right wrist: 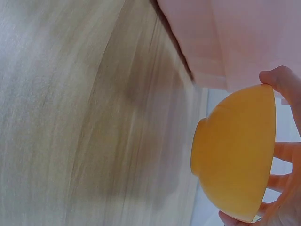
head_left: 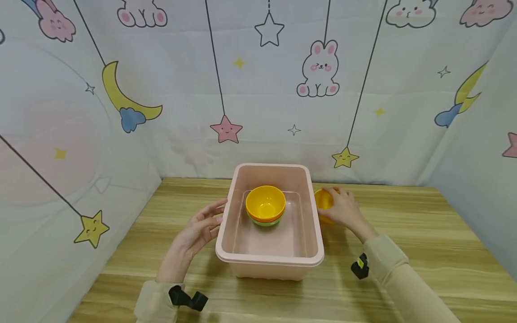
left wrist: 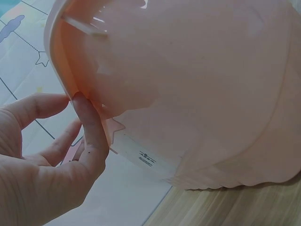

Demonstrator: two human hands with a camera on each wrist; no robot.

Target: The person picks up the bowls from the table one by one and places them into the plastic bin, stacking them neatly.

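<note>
A pink plastic bin (head_left: 271, 260) stands on the wooden table. Inside it, toward the back left, is a stack of bowls: a yellow bowl (head_left: 265, 202) on top, an orange one (head_left: 264, 220) beneath, a green one (head_left: 265, 223) at the bottom. My left hand (head_left: 198, 235) is at the bin's left side, its fingertips touching just at the rim (left wrist: 59, 77). Beyond the bin's right wall, my right hand (head_left: 343, 208) holds another yellow bowl (right wrist: 235, 155) by its rim, thumb on one side and fingers on the other. The bin wall partly hides this bowl in the head view.
The wooden table (head_left: 404, 224) extends to both sides of the bin. White cloth (head_left: 274, 103) printed with stars, moons and rabbits hangs behind and along the sides. A small black device is strapped at each wrist.
</note>
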